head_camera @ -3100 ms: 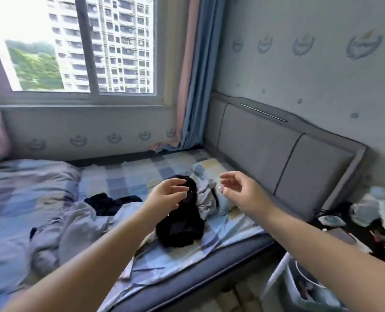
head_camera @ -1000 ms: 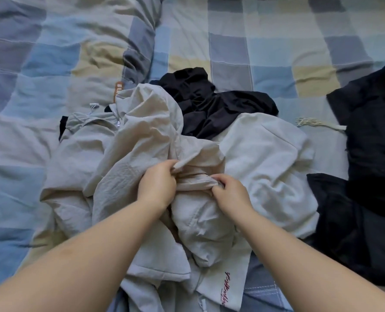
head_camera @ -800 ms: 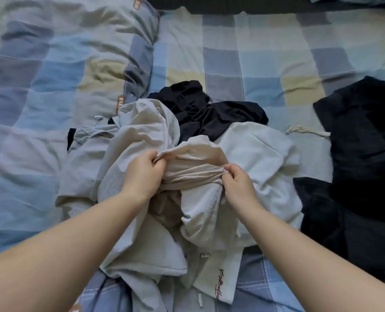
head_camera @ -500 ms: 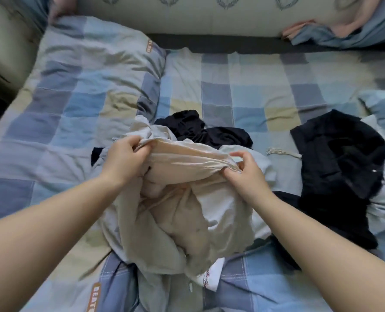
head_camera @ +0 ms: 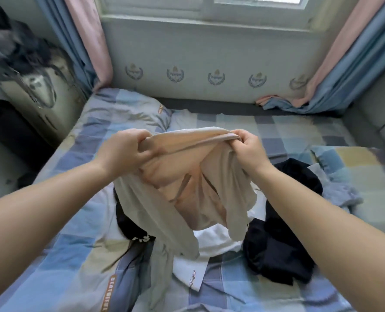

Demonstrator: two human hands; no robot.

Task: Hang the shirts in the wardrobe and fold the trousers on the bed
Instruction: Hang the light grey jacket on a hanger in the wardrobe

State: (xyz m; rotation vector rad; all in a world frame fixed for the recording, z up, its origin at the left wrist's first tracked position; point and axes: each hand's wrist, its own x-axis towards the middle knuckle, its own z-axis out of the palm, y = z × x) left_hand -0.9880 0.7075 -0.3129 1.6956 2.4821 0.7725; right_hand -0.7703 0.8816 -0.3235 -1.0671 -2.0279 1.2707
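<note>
I hold a beige pair of trousers (head_camera: pixel 193 188) up above the bed (head_camera: pixel 277 131) by its waistband. My left hand (head_camera: pixel 121 152) grips the band's left end and my right hand (head_camera: pixel 248 147) grips its right end, stretching it between them. The legs hang down, the left one trailing to the bedding. Under them lie a white garment (head_camera: pixel 211 244) with red lettering, a black garment (head_camera: pixel 130 226) on the left and a black garment (head_camera: pixel 277 242) on the right.
A checked quilt (head_camera: pixel 97 136) is bunched at the far left of the bed. A pillow (head_camera: pixel 356 167) and a grey headboard (head_camera: pixel 376 122) lie to the right. Pink and blue curtains (head_camera: pixel 335 70) hang beside the window wall. Dark clutter (head_camera: pixel 18 52) stands at the left.
Both hands took hold of the beige trousers in the pile, spread the waistband apart and lifted it clear of the bed. My view rose from the pile to the window wall.
</note>
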